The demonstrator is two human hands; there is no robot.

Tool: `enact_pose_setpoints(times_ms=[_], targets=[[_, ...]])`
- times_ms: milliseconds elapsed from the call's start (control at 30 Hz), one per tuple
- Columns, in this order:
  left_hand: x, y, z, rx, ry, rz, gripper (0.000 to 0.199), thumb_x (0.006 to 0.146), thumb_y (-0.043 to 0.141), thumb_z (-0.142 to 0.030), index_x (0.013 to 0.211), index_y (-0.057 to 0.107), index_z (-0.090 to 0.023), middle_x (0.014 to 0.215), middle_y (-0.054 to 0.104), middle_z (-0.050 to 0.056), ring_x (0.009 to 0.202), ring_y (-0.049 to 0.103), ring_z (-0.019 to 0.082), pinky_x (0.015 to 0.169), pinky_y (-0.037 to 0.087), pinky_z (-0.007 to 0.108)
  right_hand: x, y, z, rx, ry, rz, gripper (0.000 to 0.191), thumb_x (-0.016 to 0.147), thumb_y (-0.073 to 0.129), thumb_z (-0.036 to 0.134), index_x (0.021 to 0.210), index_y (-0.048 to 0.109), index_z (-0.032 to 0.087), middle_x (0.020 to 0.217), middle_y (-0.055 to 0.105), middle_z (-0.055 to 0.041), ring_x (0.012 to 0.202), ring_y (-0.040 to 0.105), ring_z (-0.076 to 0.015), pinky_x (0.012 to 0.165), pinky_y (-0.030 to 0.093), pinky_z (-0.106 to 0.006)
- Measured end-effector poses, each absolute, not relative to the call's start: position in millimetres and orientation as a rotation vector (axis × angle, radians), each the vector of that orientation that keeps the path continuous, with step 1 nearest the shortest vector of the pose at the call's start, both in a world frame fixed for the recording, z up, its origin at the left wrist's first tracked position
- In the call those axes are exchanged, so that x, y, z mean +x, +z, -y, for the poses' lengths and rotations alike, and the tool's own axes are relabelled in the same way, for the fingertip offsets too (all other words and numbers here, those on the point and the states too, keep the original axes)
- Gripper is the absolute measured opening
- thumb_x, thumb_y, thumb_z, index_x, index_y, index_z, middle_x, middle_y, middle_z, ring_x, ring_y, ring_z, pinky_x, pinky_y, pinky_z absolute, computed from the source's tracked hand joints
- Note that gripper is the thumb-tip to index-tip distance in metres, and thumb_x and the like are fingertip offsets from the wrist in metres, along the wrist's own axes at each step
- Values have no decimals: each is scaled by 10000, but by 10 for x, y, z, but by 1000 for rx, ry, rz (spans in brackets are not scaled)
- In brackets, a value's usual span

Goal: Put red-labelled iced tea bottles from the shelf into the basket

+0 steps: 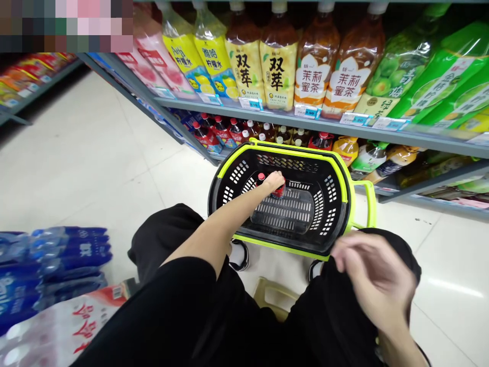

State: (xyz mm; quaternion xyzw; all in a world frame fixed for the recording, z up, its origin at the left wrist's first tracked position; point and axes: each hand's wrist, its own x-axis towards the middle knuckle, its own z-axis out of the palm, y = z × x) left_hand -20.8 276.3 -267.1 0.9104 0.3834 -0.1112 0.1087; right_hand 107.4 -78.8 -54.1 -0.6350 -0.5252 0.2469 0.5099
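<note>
Red-labelled bottle [280, 192], its top hidden, sits gripped in the left fingers [279, 177]; blurred right fingers [356, 245] curl loosely.

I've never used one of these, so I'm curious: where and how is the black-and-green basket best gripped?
Probably by the green loop handle, coming from the right, near the right hand: it juts out beyond the basket and leaves an open gap for a wrap-around grip.
</note>
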Motion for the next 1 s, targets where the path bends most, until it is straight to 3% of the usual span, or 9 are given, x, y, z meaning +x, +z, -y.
enact_pose_setpoints(times_ms=[67,200,300,533,767,867,1000], targets=[[-244,-2680,-2807,2678,-321,-1135,309,1007,723,-413,1117,698,-126,1144,699,102,1092,674,239,1013,564,463,1072,-735,670,-1563,683,1440,163,1085,576,272,1236,631,296,932,700,-26,781,697,-196,731,587,-362],[-291,-2719,-2844,2708,-357,-1142,330,1010,717,-420,1188,703,-142,1225,691,131,1159,659,256,1042,560,472,1041,-925,470,-1930,1043,1973,246,1081,524,221,1277,657,155,1099,740,-119,1015,756,-321,877,581,-480],[-292,-2728,-2827,2746,-430,-1143,383,987,755,-369,1276,688,-125,1327,663,161,1244,639,285,1068,559,487,976,-896,414,-2120,1123,2174,257,1098,479,208,1202,690,106,1139,754,-165,1108,754,-381,892,574,-490],[-372,-2479,-2773,2839,-461,-1108,328,1011,716,-308,1278,676,-122,1329,665,137,1271,631,289,1029,571,474,940,-1016,474,-2165,1029,2171,286,1106,448,218,1250,685,147,1161,758,-152,1093,768,-345,910,577,-474],[-996,-1691,-3032,2840,-213,-1039,365,1090,482,-330,1238,720,-97,1180,749,195,1171,702,306,1024,520,427,1066,-1484,700,-2005,735,2043,312,1064,400,286,1009,704,246,975,782,-99,867,798,-278,721,597,-372],[-1394,-1340,-3395,2736,-67,-1268,414,1088,451,-391,1167,757,-123,1156,769,196,1132,724,320,1054,504,442,1142,-1664,738,-2000,711,1952,287,1020,446,331,946,718,275,886,796,-86,779,803,-290,623,610,-354],[-1968,-1024,-4060,2390,88,-1785,394,1089,439,-334,1145,760,-112,1157,775,200,1141,729,307,1001,535,406,1267,-1857,748,-1895,707,1980,327,917,488,298,1010,801,298,1073,831,-132,903,827,-349,660,678,-401]])
